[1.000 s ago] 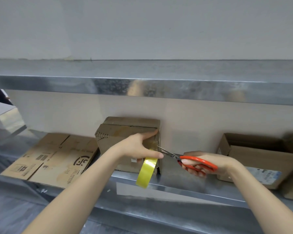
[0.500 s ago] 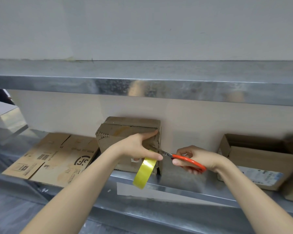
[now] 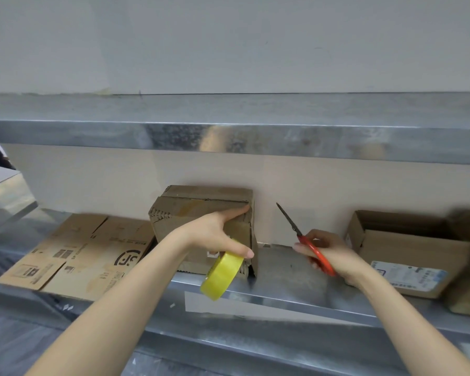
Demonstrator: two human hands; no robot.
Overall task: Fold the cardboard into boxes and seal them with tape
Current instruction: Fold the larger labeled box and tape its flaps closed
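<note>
Standing to one side, noted a person working at the lower metal shelf [image 3: 282, 270], both bare arms reaching in.

- Folded cardboard box [image 3: 201, 210]: upright at the back of the shelf against the wall, top flaps closed.
- Left hand [image 3: 215, 234]: laid on the box's front face, spread wide. Forefinger stretched straight along the top front edge, thumb straight and pointing right lower down. Other fingers hidden behind the palm.
- Yellow tape roll [image 3: 223, 275]: hung tilted just under the left thumb, touching it, in front of the box's lower right corner. Could not tell whether hidden fingers hooked it.
- Right hand [image 3: 331, 253]: fingers curled round the red handles of the scissors [image 3: 310, 248]. Blades together, pointing up and left toward the wall, clear of the box.
- Flattened cardboard [image 3: 73, 256]: printed sheets lying flat on the shelf, left of the box and touching its base.
- Open box [image 3: 407, 256]: right of the right hand, flaps up, white label on its front.
- Upper shelf [image 3: 228, 137]: metal, overhead.
</note>
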